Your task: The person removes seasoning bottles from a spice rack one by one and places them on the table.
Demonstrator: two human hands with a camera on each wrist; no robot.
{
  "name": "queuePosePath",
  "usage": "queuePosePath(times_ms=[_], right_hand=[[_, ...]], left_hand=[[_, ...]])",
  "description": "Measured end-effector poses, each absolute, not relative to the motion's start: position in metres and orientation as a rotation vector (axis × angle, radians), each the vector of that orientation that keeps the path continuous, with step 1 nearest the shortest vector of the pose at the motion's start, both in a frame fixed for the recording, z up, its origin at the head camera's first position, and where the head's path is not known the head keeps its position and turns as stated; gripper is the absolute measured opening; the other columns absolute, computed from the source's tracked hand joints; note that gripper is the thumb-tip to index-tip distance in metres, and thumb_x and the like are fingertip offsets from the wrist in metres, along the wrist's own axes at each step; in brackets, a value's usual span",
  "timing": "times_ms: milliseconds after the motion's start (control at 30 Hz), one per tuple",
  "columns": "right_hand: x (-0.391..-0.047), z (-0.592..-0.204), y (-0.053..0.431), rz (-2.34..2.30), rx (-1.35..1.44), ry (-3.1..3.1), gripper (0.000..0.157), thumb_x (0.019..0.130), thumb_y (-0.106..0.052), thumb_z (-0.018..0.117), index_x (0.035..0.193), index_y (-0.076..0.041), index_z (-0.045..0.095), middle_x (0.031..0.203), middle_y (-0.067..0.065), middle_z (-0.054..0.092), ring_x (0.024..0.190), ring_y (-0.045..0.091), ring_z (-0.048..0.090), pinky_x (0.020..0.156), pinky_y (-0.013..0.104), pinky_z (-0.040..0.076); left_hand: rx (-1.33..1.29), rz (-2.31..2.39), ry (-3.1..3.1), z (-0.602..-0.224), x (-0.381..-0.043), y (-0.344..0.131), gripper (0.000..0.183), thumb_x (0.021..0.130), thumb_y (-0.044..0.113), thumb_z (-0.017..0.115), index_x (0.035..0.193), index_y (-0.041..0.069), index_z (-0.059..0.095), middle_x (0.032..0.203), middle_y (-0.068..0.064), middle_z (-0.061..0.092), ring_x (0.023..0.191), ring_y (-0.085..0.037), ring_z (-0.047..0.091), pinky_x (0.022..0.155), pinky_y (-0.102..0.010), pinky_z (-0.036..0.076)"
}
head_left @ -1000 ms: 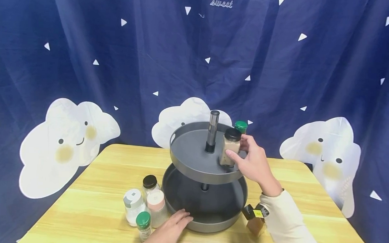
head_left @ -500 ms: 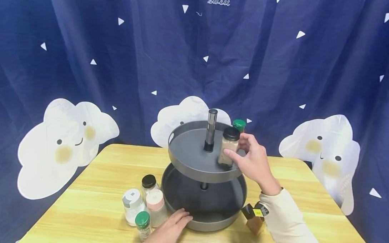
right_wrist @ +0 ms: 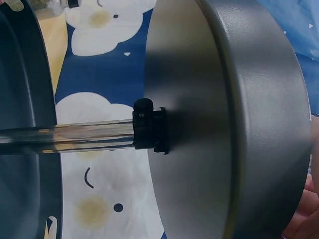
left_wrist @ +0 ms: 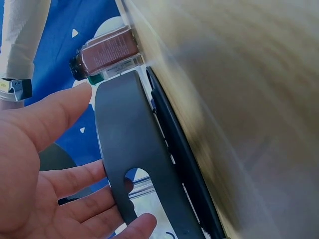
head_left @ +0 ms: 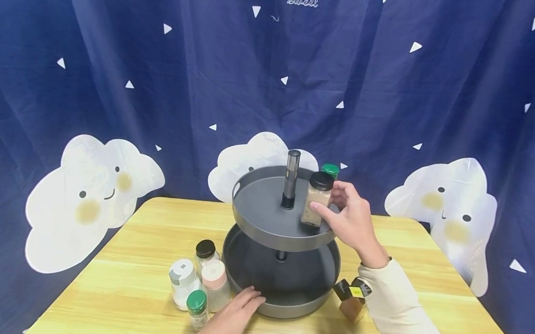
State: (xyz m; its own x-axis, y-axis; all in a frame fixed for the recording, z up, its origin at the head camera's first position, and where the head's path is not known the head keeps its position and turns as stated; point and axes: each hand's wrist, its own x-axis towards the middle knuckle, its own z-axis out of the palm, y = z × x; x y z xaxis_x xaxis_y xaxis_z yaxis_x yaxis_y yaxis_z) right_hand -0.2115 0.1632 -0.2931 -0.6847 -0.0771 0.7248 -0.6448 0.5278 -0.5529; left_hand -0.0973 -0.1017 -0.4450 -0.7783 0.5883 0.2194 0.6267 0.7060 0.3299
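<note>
A square glass jar (head_left: 316, 205) with a black lid and light brown contents is pinched between the thumb and fingers of my right hand (head_left: 356, 221). It tilts a little at the right front of the upper tray (head_left: 266, 206); whether its base touches the tray I cannot tell. Behind it, a green-lidded jar (head_left: 331, 170) is mostly hidden. My left hand (head_left: 233, 318) rests with extended fingers on the front left rim of the lower tray (head_left: 289, 311). In the left wrist view, those fingers touch the grey tray wall (left_wrist: 124, 124) near its handle cutout.
Left of the trays stand a black-lidded jar (head_left: 206, 251), a grey-and-white-lidded jar (head_left: 185, 284), a pink-banded jar (head_left: 216, 285) and a small green-lidded shaker (head_left: 198, 309). A reddish-brown jar (left_wrist: 107, 52) stands at the right. A central post (head_left: 291, 180) joins both tiers.
The jar in my right hand has risen very slightly, and its lid now leans more to the right. My left hand has stayed on the lower tray.
</note>
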Motion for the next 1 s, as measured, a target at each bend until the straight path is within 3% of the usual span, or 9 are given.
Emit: queuePosePath(times_ms=[133, 300, 500, 667, 867, 1000], right_hand=[[-0.2109, -0.292, 0.1634, 1.146, 0.589, -2.108, 0.054, 0.069, -0.008, 0.087, 0.111, 0.005, 0.056, 0.086, 0.014, 0.067, 0.071, 0.026, 0.065, 0.065, 0.01, 0.048], [-0.2111, -0.2912, 0.1648, 1.149, 0.58, -2.096, 0.054, 0.069, -0.006, 0.087, 0.111, 0.004, 0.056, 0.085, 0.013, 0.067, 0.071, 0.028, 0.065, 0.065, 0.02, 0.054], [-0.211, -0.2911, 0.1666, 1.104, 0.555, -2.093, 0.056, 0.068, -0.008, 0.087, 0.113, 0.005, 0.056, 0.085, 0.014, 0.067, 0.072, 0.027, 0.066, 0.065, 0.01, 0.047], [-0.2101, -0.2897, 0.1673, 1.111, 0.54, -2.072, 0.056, 0.068, -0.007, 0.087, 0.112, 0.006, 0.055, 0.083, 0.014, 0.067, 0.071, 0.026, 0.064, 0.065, 0.01, 0.047], [-0.2097, -0.2867, 0.1684, 1.127, 0.554, -2.013, 0.056, 0.066, -0.003, 0.087, 0.111, 0.008, 0.056, 0.082, 0.014, 0.068, 0.073, 0.004, 0.06, 0.066, 0.014, 0.052], [-0.209, -0.2844, 0.17, 1.147, 0.559, -1.982, 0.054, 0.067, -0.002, 0.087, 0.111, 0.008, 0.057, 0.082, 0.015, 0.069, 0.073, -0.006, 0.057, 0.065, 0.01, 0.05]], left_hand=[[-1.003, -0.595, -2.809, -0.446, -0.0974, -0.1024, 0.067, 0.086, 0.05, 0.068, 0.131, 0.002, 0.054, 0.133, -0.018, 0.053, 0.126, -0.036, 0.048, 0.099, -0.045, 0.047], [-1.0, -0.584, -2.803, -0.4466, -0.0975, -0.1019, 0.067, 0.085, 0.049, 0.069, 0.131, 0.002, 0.054, 0.133, -0.018, 0.053, 0.126, -0.036, 0.048, 0.099, -0.046, 0.047], [-1.004, -0.578, -2.802, -0.4466, -0.0968, -0.102, 0.068, 0.084, 0.049, 0.07, 0.131, 0.002, 0.054, 0.133, -0.018, 0.053, 0.126, -0.035, 0.048, 0.099, -0.045, 0.047], [-1.003, -0.592, -2.816, -0.4473, -0.0968, -0.1021, 0.068, 0.084, 0.049, 0.07, 0.131, 0.003, 0.054, 0.133, -0.017, 0.053, 0.126, -0.035, 0.048, 0.099, -0.044, 0.047], [-0.995, -0.609, -2.838, -0.4471, -0.0972, -0.102, 0.069, 0.083, 0.048, 0.071, 0.132, 0.003, 0.054, 0.134, -0.016, 0.052, 0.128, -0.035, 0.047, 0.1, -0.044, 0.046], [-0.995, -0.625, -2.857, -0.4462, -0.0975, -0.1022, 0.069, 0.083, 0.048, 0.071, 0.133, 0.003, 0.053, 0.136, -0.016, 0.052, 0.129, -0.036, 0.046, 0.101, -0.044, 0.046]])
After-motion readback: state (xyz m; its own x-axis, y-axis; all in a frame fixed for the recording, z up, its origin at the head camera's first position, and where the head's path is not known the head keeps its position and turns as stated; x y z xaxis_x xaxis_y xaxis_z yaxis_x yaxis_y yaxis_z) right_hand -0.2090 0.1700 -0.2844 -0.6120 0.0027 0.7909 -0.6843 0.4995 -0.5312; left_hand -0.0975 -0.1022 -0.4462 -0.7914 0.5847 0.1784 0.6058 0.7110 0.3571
